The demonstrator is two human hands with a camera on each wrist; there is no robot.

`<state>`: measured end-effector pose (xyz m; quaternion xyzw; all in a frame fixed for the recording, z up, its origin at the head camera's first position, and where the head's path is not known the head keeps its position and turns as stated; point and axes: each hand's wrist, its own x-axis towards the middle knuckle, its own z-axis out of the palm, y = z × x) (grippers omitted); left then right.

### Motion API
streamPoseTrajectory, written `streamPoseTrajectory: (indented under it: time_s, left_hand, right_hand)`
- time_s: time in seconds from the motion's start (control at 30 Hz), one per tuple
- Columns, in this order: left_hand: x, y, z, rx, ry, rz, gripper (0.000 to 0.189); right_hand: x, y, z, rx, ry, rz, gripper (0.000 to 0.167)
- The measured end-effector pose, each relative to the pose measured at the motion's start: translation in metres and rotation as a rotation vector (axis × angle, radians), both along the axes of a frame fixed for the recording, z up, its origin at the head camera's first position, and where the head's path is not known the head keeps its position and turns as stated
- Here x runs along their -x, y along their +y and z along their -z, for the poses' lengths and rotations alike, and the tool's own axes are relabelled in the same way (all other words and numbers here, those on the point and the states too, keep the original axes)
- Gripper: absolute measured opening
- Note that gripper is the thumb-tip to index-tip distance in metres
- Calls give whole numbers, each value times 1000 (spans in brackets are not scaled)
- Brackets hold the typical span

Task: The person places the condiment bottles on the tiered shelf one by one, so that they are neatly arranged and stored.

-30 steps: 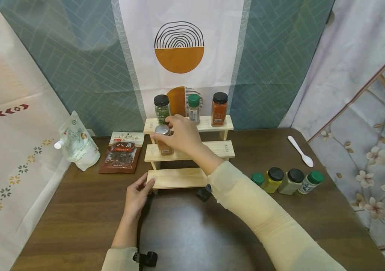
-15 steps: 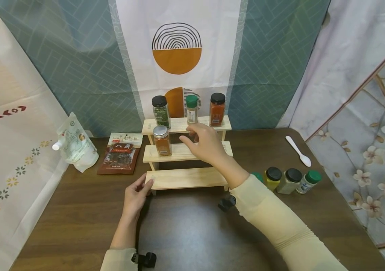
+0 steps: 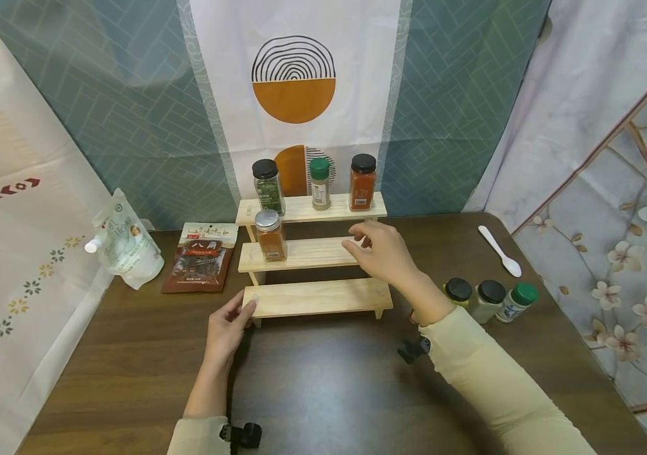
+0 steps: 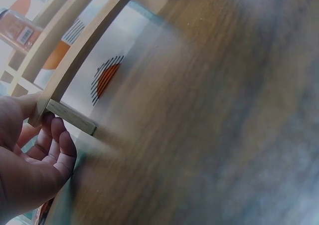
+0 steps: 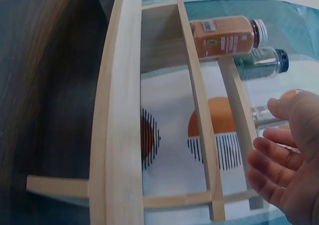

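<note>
A three-tier wooden spice rack (image 3: 318,298) stands on the table. My left hand (image 3: 227,328) pinches the left end of its lowest step, thumb on top and fingers curled underneath, as the left wrist view shows. Over the right end of the middle step is my right hand (image 3: 383,253), fingers loosely bent and nothing in them. A silver-capped spice jar (image 3: 271,237) with orange-brown contents stands at the left of the middle step. On the top step are a black-capped jar of green herbs (image 3: 269,189), a green-capped jar (image 3: 320,186) and a black-capped jar of red spice (image 3: 362,183).
Right of the rack stand several jars, among them a black-capped jar (image 3: 489,300) and a green-capped one (image 3: 517,303), partly behind my right forearm. A white spoon (image 3: 500,251) lies beyond them. Left are a brown spice packet (image 3: 198,259) and a spouted pouch (image 3: 130,243).
My right hand has let go of the silver-capped jar on the middle step and moved right, past the middle of the rack. My left hand has stayed at the lowest step.
</note>
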<state>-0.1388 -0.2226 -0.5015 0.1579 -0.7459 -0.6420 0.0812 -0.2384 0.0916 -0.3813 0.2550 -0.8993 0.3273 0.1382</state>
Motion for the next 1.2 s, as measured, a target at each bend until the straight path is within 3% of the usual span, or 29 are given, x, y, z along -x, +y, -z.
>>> streamPoseTrajectory:
  time_s: [0.37, 0.83, 1.2]
  left_hand:
    - [1, 0, 0, 1, 2, 2, 51]
    - [2, 0, 1, 3, 4, -4, 48]
    - [2, 0, 1, -3, 7, -5, 48]
  right_hand:
    - [-5, 29, 9, 1, -3, -21, 32]
    - [-10, 75, 20, -7, 82, -80, 30]
    - [-21, 107, 26, -52, 70, -72, 30]
